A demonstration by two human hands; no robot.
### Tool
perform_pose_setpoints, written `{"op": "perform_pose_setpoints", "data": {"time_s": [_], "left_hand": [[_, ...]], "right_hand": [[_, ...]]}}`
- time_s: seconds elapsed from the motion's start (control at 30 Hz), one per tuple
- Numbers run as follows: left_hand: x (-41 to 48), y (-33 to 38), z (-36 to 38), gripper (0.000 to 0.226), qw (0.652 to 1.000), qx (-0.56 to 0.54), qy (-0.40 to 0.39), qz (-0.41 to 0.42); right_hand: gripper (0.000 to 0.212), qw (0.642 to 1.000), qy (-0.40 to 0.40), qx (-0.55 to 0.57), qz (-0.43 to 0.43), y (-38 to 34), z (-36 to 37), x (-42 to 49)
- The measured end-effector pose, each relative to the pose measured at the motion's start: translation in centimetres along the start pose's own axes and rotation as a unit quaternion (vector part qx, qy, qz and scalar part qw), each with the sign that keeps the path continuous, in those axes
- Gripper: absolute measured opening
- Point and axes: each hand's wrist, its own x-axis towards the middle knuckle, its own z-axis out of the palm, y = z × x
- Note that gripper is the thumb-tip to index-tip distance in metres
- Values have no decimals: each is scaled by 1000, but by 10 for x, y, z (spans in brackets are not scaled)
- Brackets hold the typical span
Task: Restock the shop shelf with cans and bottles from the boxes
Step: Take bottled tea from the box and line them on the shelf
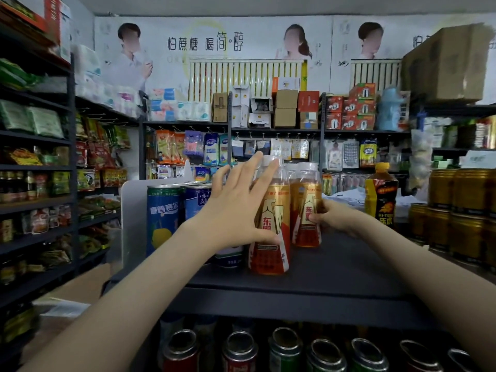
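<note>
Two amber bottles with gold and red labels stand on the dark top shelf [335,267]. My left hand [239,208] lies against the nearer bottle [271,237], fingers spread and straight along its left side, thumb touching the label. My right hand [335,216] grips the farther bottle [306,210] from the right, fingers curled round its label. More clear-capped bottles stand behind these two. Blue tall cans [162,218] stand to the left of the bottles.
A black and yellow bottle [381,194] stands at the right, with stacked gold cans [461,216] beyond it. Cans [239,350] fill the shelf below. A white divider [131,210] bounds the shelf's left end. Cardboard [80,288] lies low at the left by snack shelves.
</note>
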Motion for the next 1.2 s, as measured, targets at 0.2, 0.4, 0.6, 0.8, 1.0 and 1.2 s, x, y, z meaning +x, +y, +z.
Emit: {"op": "perform_pose_setpoints", "data": {"time_s": [0.2,0.4,0.6,0.8,1.0,1.2], "left_hand": [[-2,0,0,127,1000,10,-3,-6],[-1,3,-1,127,999,31,-1,-14],[-1,5,1,126,1000,14,-6,-19],[-2,10,-1,120,999,-29,-10,-17],[-31,42,-2,101,997,-48,19,-49],[-75,76,-17,78,991,-99,33,-79]], "right_hand": [[15,998,-22,54,-12,0,5,-6],[27,999,-21,14,-19,-4,14,3],[46,997,-6,-70,-24,2,12,10],[52,984,57,-160,-61,-9,23,-26],[51,971,130,-188,-76,-17,25,-80],[24,957,168,-168,-164,-16,34,-144]]}}
